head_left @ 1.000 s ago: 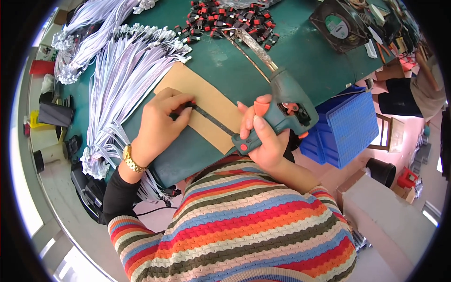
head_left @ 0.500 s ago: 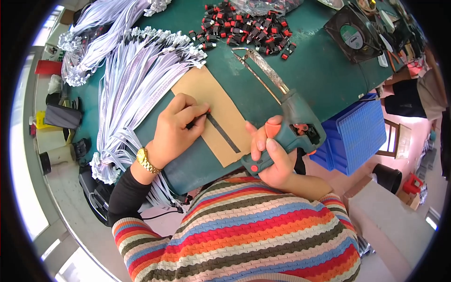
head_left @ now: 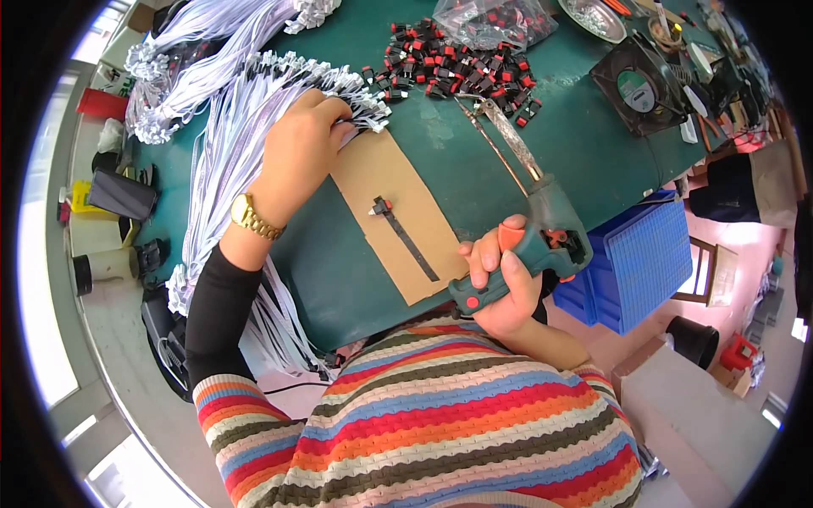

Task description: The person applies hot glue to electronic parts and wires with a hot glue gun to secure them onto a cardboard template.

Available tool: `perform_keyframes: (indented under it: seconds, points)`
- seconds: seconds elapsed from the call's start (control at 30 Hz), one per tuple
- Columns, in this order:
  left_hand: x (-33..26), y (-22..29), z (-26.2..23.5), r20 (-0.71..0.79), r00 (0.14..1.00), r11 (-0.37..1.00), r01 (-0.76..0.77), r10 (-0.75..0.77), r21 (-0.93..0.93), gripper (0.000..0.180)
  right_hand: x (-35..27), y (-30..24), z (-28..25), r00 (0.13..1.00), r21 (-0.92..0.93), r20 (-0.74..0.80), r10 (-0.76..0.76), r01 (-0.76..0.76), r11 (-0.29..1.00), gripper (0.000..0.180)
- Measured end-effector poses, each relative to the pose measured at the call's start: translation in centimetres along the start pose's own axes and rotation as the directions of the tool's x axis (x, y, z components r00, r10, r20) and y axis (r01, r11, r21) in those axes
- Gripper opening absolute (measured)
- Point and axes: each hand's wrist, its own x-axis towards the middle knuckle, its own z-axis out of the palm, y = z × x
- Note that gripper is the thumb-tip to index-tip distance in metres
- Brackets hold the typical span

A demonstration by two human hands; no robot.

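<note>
My left hand [head_left: 303, 140], with a gold watch on its wrist, is at the connector ends of the white flat cables [head_left: 229, 135]. Its fingers are bent and pressed together over them; what lies between the fingertips is hidden. My right hand [head_left: 506, 284] is wrapped round the handle of a green soldering gun [head_left: 555, 199] with an orange trigger. The gun's metal tip and thin feed tube point away over the table. Between my hands lies a brown cardboard sheet [head_left: 360, 173] with a black strip [head_left: 411, 245]. A small black and red switch [head_left: 381, 206] sits at the strip's far end.
Many black and red switches [head_left: 466, 68] are heaped at the back, beside a clear plastic bag [head_left: 500, 21]. A black fan [head_left: 639, 89] and a metal dish [head_left: 593, 17] stand back right. A blue crate [head_left: 648, 262] is off the table's right edge.
My left hand has let go of the small switch on the cardboard and moved away to the cable ends. My right hand still holds the soldering gun.
</note>
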Motion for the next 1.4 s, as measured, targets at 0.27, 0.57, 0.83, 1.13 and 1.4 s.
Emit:
perform_keyframes:
  seconds: [0.27, 0.57, 0.83, 1.13, 1.4]
  points:
    - [-1.2, -2.0, -2.0, -0.167, 0.982, 0.848, -0.015, -0.087, -0.53, 0.009, -0.2, 0.0, -0.2, 1.0, -0.017, 0.007, -0.023, 0.023, 1.0, 0.035]
    - [-5.0, 1.2, -4.7, -0.324, 0.926, 0.953, -0.255, 0.192, -0.165, 0.018, -0.4, -0.3, 0.9, 0.997, -0.087, 0.07, 0.014, -0.008, 0.996, 0.04]
    - [-5.0, 0.8, -1.9, 0.322, 0.918, 0.647, 0.393, -0.233, -0.654, 0.005, 1.0, -0.1, 2.4, 0.996, -0.159, 0.065, 0.063, -0.052, 0.986, 0.036]
    - [-6.3, 1.3, -1.0, -0.113, 0.99, 0.73, -0.018, -0.082, -0.684, 0.015, 3.4, 1.2, 5.8, 0.98, -0.377, 0.097, 0.174, -0.126, 0.917, 0.048]
    - [-7.7, 0.8, -1.0, -0.054, 0.994, 0.783, -0.106, 0.093, -0.613, 0.019, 5.2, 2.9, 5.8, 0.979, -0.52, 0.131, 0.157, -0.067, 0.851, 0.045]
